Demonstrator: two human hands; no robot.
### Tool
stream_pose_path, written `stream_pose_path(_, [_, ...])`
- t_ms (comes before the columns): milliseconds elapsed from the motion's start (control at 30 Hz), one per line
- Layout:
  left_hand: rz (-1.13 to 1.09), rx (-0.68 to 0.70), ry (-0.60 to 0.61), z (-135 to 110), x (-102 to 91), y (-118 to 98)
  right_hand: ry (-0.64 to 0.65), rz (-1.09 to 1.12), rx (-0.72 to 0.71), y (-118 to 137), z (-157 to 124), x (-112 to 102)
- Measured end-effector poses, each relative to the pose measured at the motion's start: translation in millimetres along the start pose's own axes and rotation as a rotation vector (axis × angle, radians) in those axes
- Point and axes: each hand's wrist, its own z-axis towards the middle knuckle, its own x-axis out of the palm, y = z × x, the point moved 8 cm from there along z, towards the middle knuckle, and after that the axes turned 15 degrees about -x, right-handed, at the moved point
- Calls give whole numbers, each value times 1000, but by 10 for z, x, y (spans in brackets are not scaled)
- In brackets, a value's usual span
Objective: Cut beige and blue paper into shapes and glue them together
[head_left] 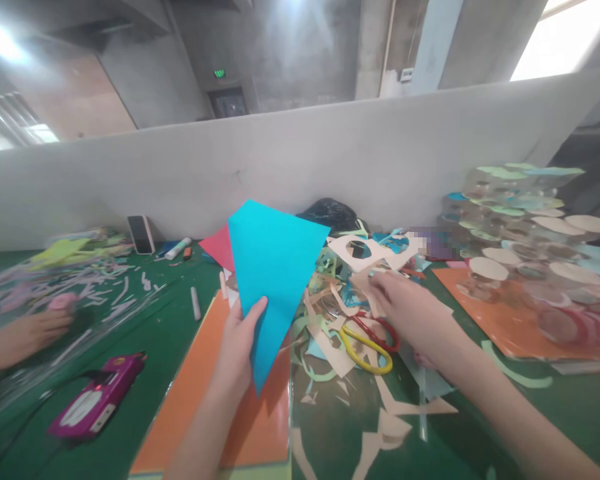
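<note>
Your left hand [240, 343] holds the blue sheet [277, 250] at the centre of the frame. Its grip is narrow: thumb flat on the front face, other fingers behind. This low hold probably keeps the broad upper part upright, clear of the orange sheet [203, 353] on the worktop [165, 333]. Your left forearm [205, 420] extends up from the bottom edge; your right forearm [505, 393] enters at lower right. Your right hand [405, 300] reaches over the paper scraps [337, 357], right of centre; you cannot tell whether its grip holds one.
</note>
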Motion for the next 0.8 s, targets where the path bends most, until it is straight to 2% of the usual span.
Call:
stream_pose_path(100, [2, -1, 4, -13, 14, -12, -474, 9, -129, -5, 246, -582])
stream_pose_path(167, [10, 8, 15, -21, 31, -21, -597, -62, -174, -40, 445, -773])
stream_pose_path(200, [15, 9, 17, -22, 36, -22, -594, -121, -167, -65, 553, -802])
stream_pose_path(267, [25, 5, 8, -18, 30, -16, -438, -238, -170, -70, 752, -709])
stream_pose_path(300, [32, 2, 1, -13, 22, -11, -401, -284, -146, -69, 779, -669])
stream_pose_path(433, [79, 35, -14, 13, 1, -16, -408, -358, -203, 149, 564, -536])
stream_pose_path(500, [105, 67, -7, 24, 11, -18, -286, -331, -178, 171, 454, -376])
stream_pose_path(633, [160, 132, 4, 37, 51, -6, -87, -251, -96, 53, 351, -138])
stream_pose_path(700, [211, 204, 7, 25, 77, -30, -21, -241, -111, 40, 327, -91])
stream_pose_path(800, [260, 286, 18, 6, 100, -61, 10, -250, -160, 140, 225, -117])
